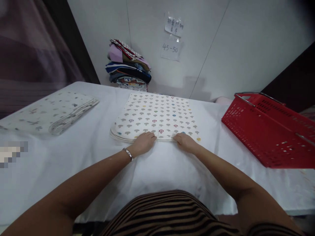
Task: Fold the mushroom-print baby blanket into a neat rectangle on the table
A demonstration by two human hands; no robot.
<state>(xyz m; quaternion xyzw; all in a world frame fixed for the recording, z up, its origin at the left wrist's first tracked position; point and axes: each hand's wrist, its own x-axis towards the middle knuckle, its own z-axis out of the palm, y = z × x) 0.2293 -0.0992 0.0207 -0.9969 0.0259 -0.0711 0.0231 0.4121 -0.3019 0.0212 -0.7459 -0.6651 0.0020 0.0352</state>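
Note:
A white cloth printed with grey and coloured mushrooms (161,113) lies folded flat in several layers in front of me. My left hand (144,142) has its fingers closed on the near edge, a little left of the middle; a silver bracelet circles that wrist. My right hand (185,142) grips the same edge farther right, its thumb side facing the left hand. A short stretch of edge shows between the two hands. The layers curve round in a fold at the near left corner. My fingertips are partly hidden by the hands.
Another folded white printed cloth (49,111) lies at the left on the white-covered table (98,157). A red perforated basket (268,131) with metal handles stands at the right. Folded fabrics (129,65) are piled by the wall, where paper signs (170,49) hang. A pixelated patch covers the left edge.

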